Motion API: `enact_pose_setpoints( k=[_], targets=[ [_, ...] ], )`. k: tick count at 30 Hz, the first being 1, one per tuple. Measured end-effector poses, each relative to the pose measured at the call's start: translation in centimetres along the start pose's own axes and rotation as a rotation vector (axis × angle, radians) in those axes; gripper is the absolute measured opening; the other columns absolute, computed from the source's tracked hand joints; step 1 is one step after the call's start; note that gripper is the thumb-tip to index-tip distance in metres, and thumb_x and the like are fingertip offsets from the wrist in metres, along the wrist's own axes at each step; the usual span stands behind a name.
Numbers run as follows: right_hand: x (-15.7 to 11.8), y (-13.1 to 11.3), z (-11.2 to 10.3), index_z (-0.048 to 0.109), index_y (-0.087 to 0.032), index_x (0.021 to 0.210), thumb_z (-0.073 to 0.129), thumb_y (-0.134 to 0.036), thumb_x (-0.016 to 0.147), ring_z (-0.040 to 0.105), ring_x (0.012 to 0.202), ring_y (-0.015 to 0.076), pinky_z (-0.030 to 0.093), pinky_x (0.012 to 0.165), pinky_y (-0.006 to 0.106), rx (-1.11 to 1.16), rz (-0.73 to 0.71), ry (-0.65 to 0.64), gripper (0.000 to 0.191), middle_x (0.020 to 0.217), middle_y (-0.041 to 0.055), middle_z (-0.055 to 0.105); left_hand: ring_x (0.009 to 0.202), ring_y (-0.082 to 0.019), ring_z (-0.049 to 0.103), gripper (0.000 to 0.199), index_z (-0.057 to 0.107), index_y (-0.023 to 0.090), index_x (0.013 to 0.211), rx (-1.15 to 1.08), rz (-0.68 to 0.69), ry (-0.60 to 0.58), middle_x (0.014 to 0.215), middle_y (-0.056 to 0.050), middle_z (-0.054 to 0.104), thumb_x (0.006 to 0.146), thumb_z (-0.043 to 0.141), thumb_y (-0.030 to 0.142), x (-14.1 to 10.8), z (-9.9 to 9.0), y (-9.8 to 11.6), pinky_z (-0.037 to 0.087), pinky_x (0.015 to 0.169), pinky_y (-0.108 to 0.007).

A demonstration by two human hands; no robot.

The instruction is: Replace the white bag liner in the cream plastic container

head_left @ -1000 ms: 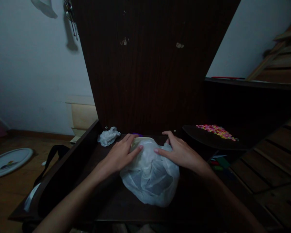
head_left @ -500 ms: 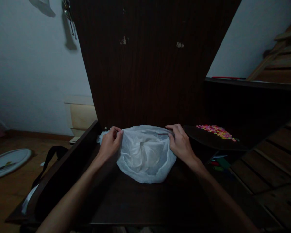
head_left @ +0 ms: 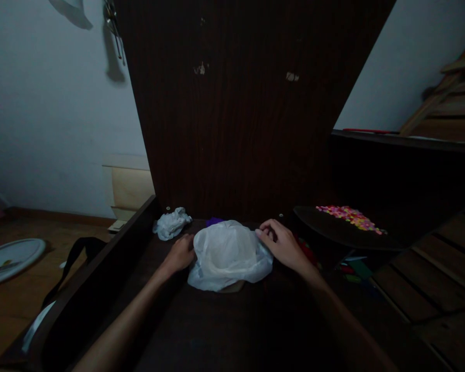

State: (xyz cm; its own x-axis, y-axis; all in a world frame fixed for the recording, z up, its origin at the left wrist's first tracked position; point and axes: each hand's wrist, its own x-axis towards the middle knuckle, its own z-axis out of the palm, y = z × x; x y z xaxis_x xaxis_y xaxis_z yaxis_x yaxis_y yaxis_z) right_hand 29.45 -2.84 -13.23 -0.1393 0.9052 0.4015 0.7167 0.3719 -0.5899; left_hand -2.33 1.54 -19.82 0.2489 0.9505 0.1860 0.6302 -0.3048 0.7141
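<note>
A thin white plastic bag (head_left: 228, 253) lies on the dark wooden surface (head_left: 217, 330) in front of me, rounded as if over something. A beige edge (head_left: 235, 286) peeks out beneath its front; the rest of that thing is hidden. My left hand (head_left: 180, 254) is closed at the bag's left side, fingertips partly hidden behind it. At the upper right side, my right hand (head_left: 281, 243) pinches the bag's rim with bent fingers. Left of the bag sits a crumpled white plastic bag (head_left: 172, 223). A small purple thing (head_left: 214, 221) shows behind.
A tall dark wooden panel (head_left: 232, 129) rises at the back, and a low side board (head_left: 112, 263) borders the left. Colourful small pieces (head_left: 351, 217) lie on a rounded shelf (head_left: 325, 227) at right. Keys (head_left: 114, 26) hang on the wall.
The bag's wide opening has turned down, so its inside no longer shows. Both hands have come lower, and the crumpled bag and purple thing behind have come into view.
</note>
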Motion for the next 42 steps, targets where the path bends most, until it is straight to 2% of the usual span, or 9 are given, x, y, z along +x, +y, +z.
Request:
enact_pose_setpoints(
  k=[3, 5, 9, 15, 20, 26, 33, 37, 42],
  targets=[
    [-1.3, -1.8, -0.3, 0.061, -0.021, 0.085, 0.056, -0.048, 0.091, 0.052, 0.064, 0.0152, 0.041, 0.058, 0.026, 0.161, 0.041, -0.251, 0.029, 0.072, -0.0003, 0.058, 0.084, -0.023, 0.064, 0.021, 0.058, 0.019, 0.091, -0.075, -0.025, 0.115, 0.086, -0.007, 0.065, 0.093, 0.042, 0.033, -1.0, -0.7, 1.1, 0.051, 0.077, -0.035],
    [-2.0, -2.1, 0.1, 0.059, -0.02, 0.085, 0.063, -0.047, 0.086, 0.049, 0.06, 0.0138, 0.037, 0.056, 0.025, 0.201, 0.072, -0.309, 0.027, 0.066, -0.0028, 0.055, 0.073, -0.019, 0.061, 0.034, 0.056, 0.019, 0.091, -0.164, -0.015, 0.119, 0.075, -0.002, 0.059, 0.099, 0.034, 0.043, -2.1, -1.0, 2.2, 0.051, 0.07, -0.03],
    [-3.1, -1.1, 1.3, 0.054, -0.02, 0.075, 0.062, -0.048, 0.086, 0.041, 0.057, 0.012, 0.031, 0.052, 0.024, 0.274, 0.09, -0.279, 0.031, 0.061, -0.0048, 0.046, 0.078, -0.018, 0.059, 0.039, 0.058, 0.019, 0.087, -0.346, 0.07, 0.011, 0.079, -0.001, 0.06, 0.096, 0.047, 0.055, -4.5, -0.7, 4.0, 0.051, 0.075, -0.029],
    [-4.7, 0.6, 1.9, 0.056, -0.02, 0.074, 0.061, -0.048, 0.087, 0.045, 0.059, 0.0131, 0.035, 0.054, 0.025, 0.345, 0.036, -0.282, 0.032, 0.069, -0.0022, 0.05, 0.109, -0.025, 0.06, 0.034, 0.068, 0.019, 0.109, -0.31, 0.192, -0.124, 0.112, -0.009, 0.066, 0.095, 0.056, 0.048, -6.3, 0.4, 3.8, 0.049, 0.099, -0.037],
    [-6.4, 1.3, 3.8, 0.057, -0.02, 0.067, 0.061, -0.03, 0.087, 0.057, 0.072, 0.0186, 0.045, 0.066, 0.03, 0.154, -0.055, -0.324, 0.022, 0.076, 0.0022, 0.06, 0.105, -0.024, 0.063, 0.027, 0.073, 0.018, 0.09, -0.194, 0.271, -0.259, 0.109, -0.009, 0.065, 0.096, 0.056, 0.038, -7.2, 0.9, 3.1, 0.05, 0.097, -0.034],
    [-7.4, 3.7, 7.0, 0.067, -0.019, 0.084, 0.056, -0.013, 0.084, 0.065, 0.098, 0.0258, 0.05, 0.087, 0.038, -0.1, -0.048, -0.342, 0.012, 0.1, 0.0106, 0.07, 0.108, -0.026, 0.064, 0.021, 0.072, 0.019, 0.088, 0.052, 0.223, -0.293, 0.11, -0.009, 0.064, 0.094, 0.053, 0.026, -7.1, 1.9, 1.1, 0.049, 0.1, -0.036],
    [-5.1, 4.7, 4.3, 0.066, -0.018, 0.092, 0.052, -0.003, 0.079, 0.063, 0.088, 0.0199, 0.051, 0.08, 0.033, -0.102, -0.01, -0.268, 0.024, 0.1, 0.0083, 0.066, 0.115, -0.029, 0.062, 0.015, 0.074, 0.02, 0.088, 0.161, 0.155, -0.355, 0.121, -0.011, 0.065, 0.087, 0.062, 0.03, -6.8, 0.4, 0.4, 0.048, 0.104, -0.041],
    [-3.3, 3.4, 3.0, 0.066, -0.018, 0.11, 0.052, -0.022, 0.09, 0.059, 0.067, 0.0142, 0.048, 0.059, 0.027, 0.184, 0.073, -0.182, 0.024, 0.095, 0.0055, 0.064, 0.114, -0.028, 0.062, 0.024, 0.069, 0.02, 0.098, 0.058, 0.169, -0.228, 0.118, -0.009, 0.068, 0.075, 0.061, 0.015, -5.9, -1.3, 1.3, 0.048, 0.104, -0.042],
    [-1.6, 2.3, 4.3, 0.063, -0.017, 0.107, 0.053, -0.045, 0.089, 0.05, 0.051, 0.0133, 0.038, 0.046, 0.024, 0.435, 0.167, -0.206, 0.034, 0.066, -0.0025, 0.055, 0.101, -0.024, 0.068, 0.059, 0.045, 0.02, 0.144, -0.207, 0.13, -0.061, 0.135, -0.015, 0.062, 0.086, 0.055, 0.028, -4.3, -0.9, 2.5, 0.057, 0.09, -0.041]
  ],
)
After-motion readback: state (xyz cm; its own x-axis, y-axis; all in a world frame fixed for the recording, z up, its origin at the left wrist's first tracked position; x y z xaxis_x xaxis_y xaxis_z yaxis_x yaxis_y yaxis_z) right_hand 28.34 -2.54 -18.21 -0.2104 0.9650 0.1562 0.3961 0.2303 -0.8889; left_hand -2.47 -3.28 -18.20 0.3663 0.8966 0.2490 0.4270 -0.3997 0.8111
